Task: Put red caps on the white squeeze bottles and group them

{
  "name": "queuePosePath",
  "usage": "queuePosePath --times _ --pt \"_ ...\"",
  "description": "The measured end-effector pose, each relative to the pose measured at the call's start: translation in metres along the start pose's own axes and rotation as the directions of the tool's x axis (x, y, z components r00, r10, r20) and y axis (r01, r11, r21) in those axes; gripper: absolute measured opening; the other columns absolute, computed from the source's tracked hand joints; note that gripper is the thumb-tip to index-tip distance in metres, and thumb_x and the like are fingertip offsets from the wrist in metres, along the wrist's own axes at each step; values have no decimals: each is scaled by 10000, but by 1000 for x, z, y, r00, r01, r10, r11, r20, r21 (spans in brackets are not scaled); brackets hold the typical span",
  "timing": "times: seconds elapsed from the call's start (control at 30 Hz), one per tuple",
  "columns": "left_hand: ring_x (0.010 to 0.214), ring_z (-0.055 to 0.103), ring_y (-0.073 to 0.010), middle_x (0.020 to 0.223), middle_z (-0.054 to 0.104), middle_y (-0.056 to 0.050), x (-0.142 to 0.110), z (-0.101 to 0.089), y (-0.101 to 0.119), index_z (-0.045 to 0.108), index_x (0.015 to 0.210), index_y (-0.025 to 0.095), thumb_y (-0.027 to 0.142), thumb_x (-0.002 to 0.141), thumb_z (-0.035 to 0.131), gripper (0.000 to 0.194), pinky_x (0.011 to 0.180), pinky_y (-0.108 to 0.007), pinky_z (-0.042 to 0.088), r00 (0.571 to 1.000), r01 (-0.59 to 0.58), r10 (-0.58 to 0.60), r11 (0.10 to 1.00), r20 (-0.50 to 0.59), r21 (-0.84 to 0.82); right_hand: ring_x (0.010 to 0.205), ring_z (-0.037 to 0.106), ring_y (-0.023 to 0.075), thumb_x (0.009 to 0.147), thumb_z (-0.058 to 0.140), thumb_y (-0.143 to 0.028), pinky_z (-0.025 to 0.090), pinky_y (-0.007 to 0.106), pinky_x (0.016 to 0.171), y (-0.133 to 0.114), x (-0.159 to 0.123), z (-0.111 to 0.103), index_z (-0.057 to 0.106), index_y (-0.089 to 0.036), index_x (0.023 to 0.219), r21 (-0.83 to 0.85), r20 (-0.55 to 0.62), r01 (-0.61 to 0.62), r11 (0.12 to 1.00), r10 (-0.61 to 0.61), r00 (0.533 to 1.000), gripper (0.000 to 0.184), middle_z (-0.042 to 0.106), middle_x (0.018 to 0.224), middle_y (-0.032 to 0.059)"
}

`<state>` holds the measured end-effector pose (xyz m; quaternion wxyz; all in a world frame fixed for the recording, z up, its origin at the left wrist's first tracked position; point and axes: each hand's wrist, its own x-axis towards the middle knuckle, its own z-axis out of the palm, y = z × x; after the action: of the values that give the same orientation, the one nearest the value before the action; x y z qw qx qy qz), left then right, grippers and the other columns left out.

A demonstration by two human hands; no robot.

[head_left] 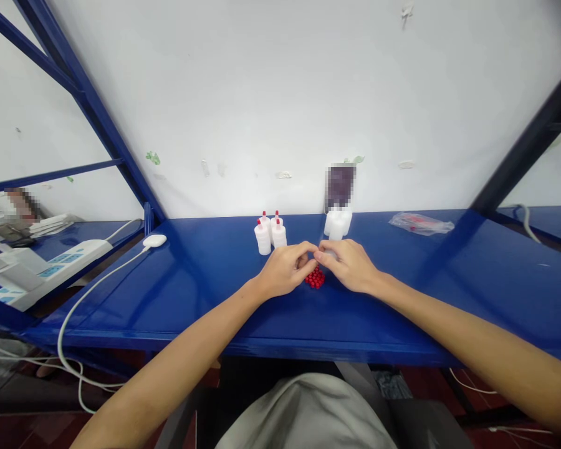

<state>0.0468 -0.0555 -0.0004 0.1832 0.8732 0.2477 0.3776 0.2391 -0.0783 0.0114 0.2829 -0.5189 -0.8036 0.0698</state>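
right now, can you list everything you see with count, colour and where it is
Table: one, blue, across the middle
Red-tipped bottles: four, white, mid-table, left group
Other bottles: at least three, white, mid-table, right group
Red pieces: many, red, heaped nearer than the bottles
Plastic bag: one, clear with red, table's right
Cabled disc: one, white, table's left
Power strip: one, white and blue, far left
Wall: one, white, behind
Blurred item: one, dark purple, against the wall
Frame: one, blue, both sides
Clothing: grey, bottom centre
Left hand: one, bare, fingertips by the right hand
Right hand: one, bare, grip unclear
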Motion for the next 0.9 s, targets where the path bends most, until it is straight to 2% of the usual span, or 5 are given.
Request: queuePosePath --times 0.27,0.43,0.57,0.73,0.9 --pt "544 425 -86 591 454 56 0 -4 4 574 889 172 243 893 509 96 548 -209 334 998 -36 32 997 60 72 575 516 177 921 391 -573 221 292 560 -4 -1 -2 582 -203 675 -138 47 -18 990 25 999 483 604 614 33" --pt "530 426 -85 573 449 61 -1 -5 5 557 853 172 226 879 511 75 545 -210 329 995 -62 54 993 83 100 605 549 188 957 331 -516 223 298 569 -7 -2 -3 646 -199 738 -144 119 25 989 -8 993 498 653 665 60" --pt "517 420 -80 578 468 59 0 -7 6 563 828 174 200 858 525 55 540 -210 318 989 -109 94 985 118 133 629 570 199 934 383 -510 234 298 577 -9 -3 -5 666 -199 753 -163 128 41 986 -20 992 458 682 706 73" --pt "523 429 -77 596 494 53 0 -7 4 581 840 178 178 851 526 56 550 -205 328 982 -146 125 977 142 153 645 579 199 898 455 -469 253 294 589 -11 -3 -5 688 -208 764 -125 120 24 992 -9 993 375 694 718 59" --pt "531 441 -76 602 490 58 -2 -3 2 591 931 179 217 886 517 94 552 -198 335 986 -157 144 973 89 168 583 528 163 893 431 -402 268 283 586 -8 -3 -4 680 -187 743 -13 96 76 997 -74 993 362 649 650 33"
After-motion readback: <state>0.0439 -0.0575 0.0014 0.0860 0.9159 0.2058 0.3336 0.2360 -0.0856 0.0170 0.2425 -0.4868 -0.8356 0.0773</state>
